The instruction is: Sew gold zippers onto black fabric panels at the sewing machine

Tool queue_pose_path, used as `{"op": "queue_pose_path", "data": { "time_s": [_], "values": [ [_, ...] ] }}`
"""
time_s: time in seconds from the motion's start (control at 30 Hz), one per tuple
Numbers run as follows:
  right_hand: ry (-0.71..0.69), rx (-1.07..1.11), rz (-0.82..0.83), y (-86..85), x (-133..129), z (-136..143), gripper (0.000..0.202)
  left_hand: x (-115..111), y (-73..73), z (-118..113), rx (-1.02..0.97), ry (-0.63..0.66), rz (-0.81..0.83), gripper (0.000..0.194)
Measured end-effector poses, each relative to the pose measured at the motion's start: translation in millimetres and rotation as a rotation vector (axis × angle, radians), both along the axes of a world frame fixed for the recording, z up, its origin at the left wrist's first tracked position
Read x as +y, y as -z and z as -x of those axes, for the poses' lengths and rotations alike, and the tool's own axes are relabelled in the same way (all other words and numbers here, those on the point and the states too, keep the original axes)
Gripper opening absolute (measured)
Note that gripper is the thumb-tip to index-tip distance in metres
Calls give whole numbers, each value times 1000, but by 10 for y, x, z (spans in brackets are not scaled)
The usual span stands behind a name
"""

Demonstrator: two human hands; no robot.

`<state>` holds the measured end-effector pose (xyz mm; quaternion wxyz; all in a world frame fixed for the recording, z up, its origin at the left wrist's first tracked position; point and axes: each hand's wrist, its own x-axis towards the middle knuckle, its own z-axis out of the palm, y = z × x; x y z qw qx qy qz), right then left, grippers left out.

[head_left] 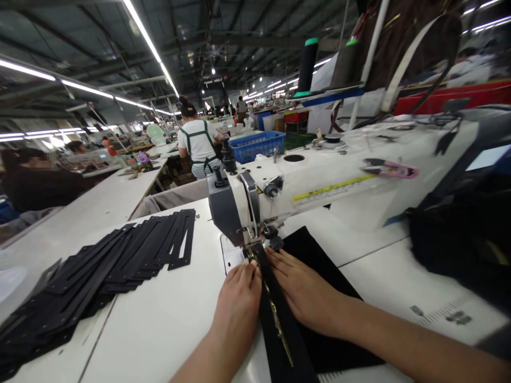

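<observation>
A white sewing machine (pixel 319 181) stands before me. Under its presser foot (pixel 252 244) runs a black strip with a gold-toothed zipper (pixel 275 314), trailing down towards me. Left of the strip, my left hand (pixel 238 300) has its fingers bent and pressed together at the strip's edge, close to the foot. On the other side my right hand (pixel 303 290) lies flat with fingers stretched forward, pressing the strip and the wider black fabric (pixel 319 255) beneath. The fingertips of both hands are near the needle area; the needle itself is hard to make out.
Overlapping black frame-shaped pieces (pixel 120 271) spread over the table's left side. Pink-handled thread snips (pixel 391 168) rest on the machine arm beside a yellow measuring tape (pixel 331 187). A blue basket (pixel 257 146) stands behind. A person (pixel 198 141) works ahead, another (pixel 35 181) at left.
</observation>
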<state>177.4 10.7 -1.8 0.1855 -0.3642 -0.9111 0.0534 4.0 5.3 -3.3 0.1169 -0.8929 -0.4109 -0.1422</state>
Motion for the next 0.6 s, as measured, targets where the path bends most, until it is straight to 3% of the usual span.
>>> {"op": "queue_pose_path", "data": {
  "time_s": [0.37, 0.5, 0.6],
  "values": [
    [-51, 109, 12, -67, 109, -62, 44, 40, -73, -1, -142, -73, 88, 32],
    [-93, 171, 0, -158, -230, -148, 36, 20, -100, 55, -144, -48, 117, 32],
    [-156, 179, -95, -116, -531, -141, 29, -22, -144, 107, -98, 25, 82, 34]
  ]
}}
